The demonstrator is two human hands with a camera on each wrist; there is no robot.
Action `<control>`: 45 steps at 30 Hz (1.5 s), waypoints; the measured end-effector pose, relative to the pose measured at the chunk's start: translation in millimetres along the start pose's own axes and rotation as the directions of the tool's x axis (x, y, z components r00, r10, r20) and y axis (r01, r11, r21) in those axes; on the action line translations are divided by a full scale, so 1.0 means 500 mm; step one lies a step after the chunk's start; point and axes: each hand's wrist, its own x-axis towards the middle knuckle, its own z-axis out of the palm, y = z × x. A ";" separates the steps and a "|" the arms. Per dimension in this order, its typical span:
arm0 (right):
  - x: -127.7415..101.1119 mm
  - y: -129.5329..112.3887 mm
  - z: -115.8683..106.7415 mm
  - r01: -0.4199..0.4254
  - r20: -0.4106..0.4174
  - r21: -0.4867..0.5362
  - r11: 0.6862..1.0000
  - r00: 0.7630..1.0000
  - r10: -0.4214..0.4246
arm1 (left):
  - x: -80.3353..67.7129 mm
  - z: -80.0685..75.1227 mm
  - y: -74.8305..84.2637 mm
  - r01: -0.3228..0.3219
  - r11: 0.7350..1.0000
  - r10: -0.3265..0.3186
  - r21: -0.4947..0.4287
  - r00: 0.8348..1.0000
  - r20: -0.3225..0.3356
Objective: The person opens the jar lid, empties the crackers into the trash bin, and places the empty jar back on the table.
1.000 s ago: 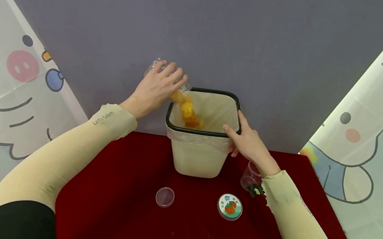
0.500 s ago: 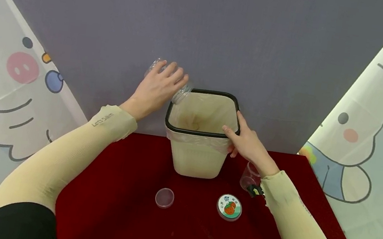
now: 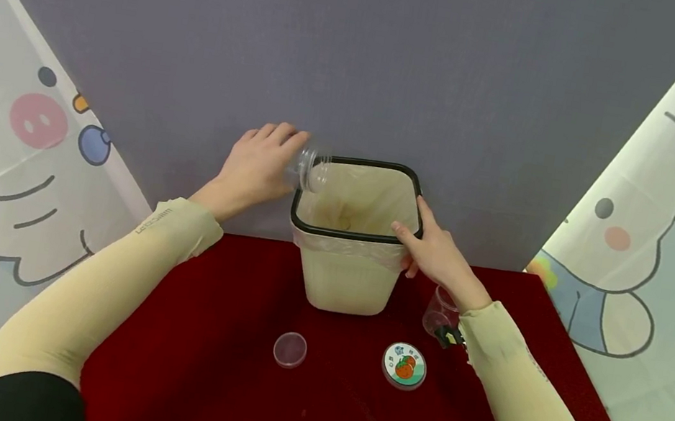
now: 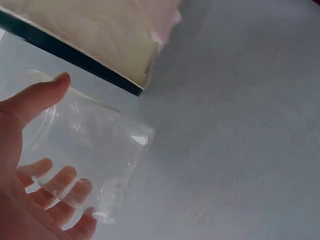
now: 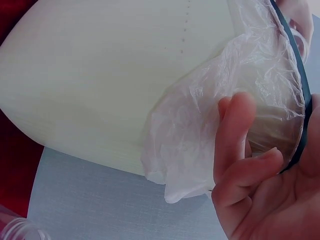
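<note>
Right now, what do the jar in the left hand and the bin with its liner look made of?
Jar: clear, glossy, likely thin plastic; fingers show through it. Bin: matte cream body, probably plastic, with a black rim. Liner: thin translucent film, crinkled, folded over the rim.

We see a surface (image 3: 205, 394) covered in dark red cloth. A cream bin (image 3: 345, 281) with a black rim and a plastic liner stands at its far edge. Nearer us lie a small clear lid (image 3: 290, 349) and, to its right, a round lid (image 3: 404, 365) with an orange picture. A clear cup (image 3: 441, 313) stands right of the bin, near the round lid.
</note>
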 end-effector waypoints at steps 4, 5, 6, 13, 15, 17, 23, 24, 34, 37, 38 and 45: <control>0.000 -0.001 0.001 -0.003 0.001 0.009 1.000 1.000 0.003 | -0.014 -0.005 -0.002 0.117 0.984 -0.109 -0.132 0.992 0.062; 0.000 -0.002 0.001 -0.003 0.000 0.010 1.000 1.000 0.003 | -0.018 -0.006 -0.003 0.149 0.975 -0.137 -0.164 0.987 0.082; 0.000 -0.002 0.001 -0.003 -0.001 0.011 1.000 1.000 0.003 | -0.023 -0.006 -0.004 0.182 0.963 -0.164 -0.199 0.981 0.101; 0.000 -0.003 0.001 -0.002 -0.001 0.015 1.000 1.000 0.002 | -0.066 -0.002 -0.017 0.277 0.889 -0.239 -0.364 0.960 0.145; 0.000 -0.003 0.002 -0.002 0.001 0.015 1.000 1.000 0.002 | -0.081 0.002 -0.020 0.275 0.882 -0.240 -0.383 0.961 0.137; 0.000 -0.003 0.002 -0.003 0.003 0.013 1.000 1.000 0.003 | -0.096 0.005 -0.022 0.274 0.876 -0.244 -0.398 0.962 0.125; -0.003 -0.005 0.002 -0.005 0.006 0.012 1.000 1.000 0.004 | -0.141 0.004 -0.026 0.266 0.835 -0.271 -0.482 0.961 0.061; -0.004 -0.006 0.002 -0.006 0.004 0.013 1.000 1.000 0.005 | -0.148 0.004 -0.027 0.268 0.823 -0.279 -0.501 0.959 0.055; -0.004 -0.007 0.001 -0.002 -0.002 0.023 1.000 1.000 0.002 | -0.239 0.037 -0.039 0.327 0.716 -0.353 -0.617 0.932 0.084; -0.003 -0.004 0.000 -0.001 -0.003 0.026 1.000 1.000 0.001 | -0.269 0.056 -0.043 0.351 0.683 -0.376 -0.641 0.921 0.104; -0.003 -0.003 0.000 -0.001 -0.004 0.027 1.000 1.000 0.001 | -0.278 0.063 -0.044 0.359 0.674 -0.382 -0.646 0.918 0.112; -0.008 0.000 -0.003 -0.002 -0.010 0.035 0.999 1.000 0.002 | -0.324 0.117 -0.040 0.393 0.645 -0.402 -0.655 0.904 0.147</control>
